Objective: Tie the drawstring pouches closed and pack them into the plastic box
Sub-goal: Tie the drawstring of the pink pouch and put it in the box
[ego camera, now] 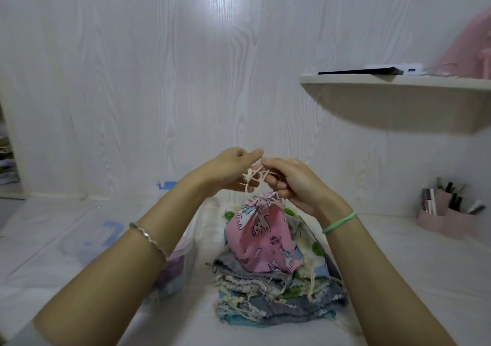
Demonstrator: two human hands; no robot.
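Observation:
A pink unicorn-print drawstring pouch point(261, 235) hangs with its neck gathered, its bottom resting on a pile of flat pouches point(276, 300). Its cream drawstring point(252, 179) runs up between my hands. My left hand point(231, 170) pinches one strand at its fingertips. My right hand point(292, 181) grips another strand, fingers curled, right above the pouch's neck. The clear plastic box point(183, 255) stands to the left, largely hidden behind my left forearm, with a purple pouch inside.
A white corner shelf point(393, 101) juts out at the upper right with a dark flat device on it. A pink organizer point(446, 215) with cosmetics sits at the right on the white surface. The wall is close behind.

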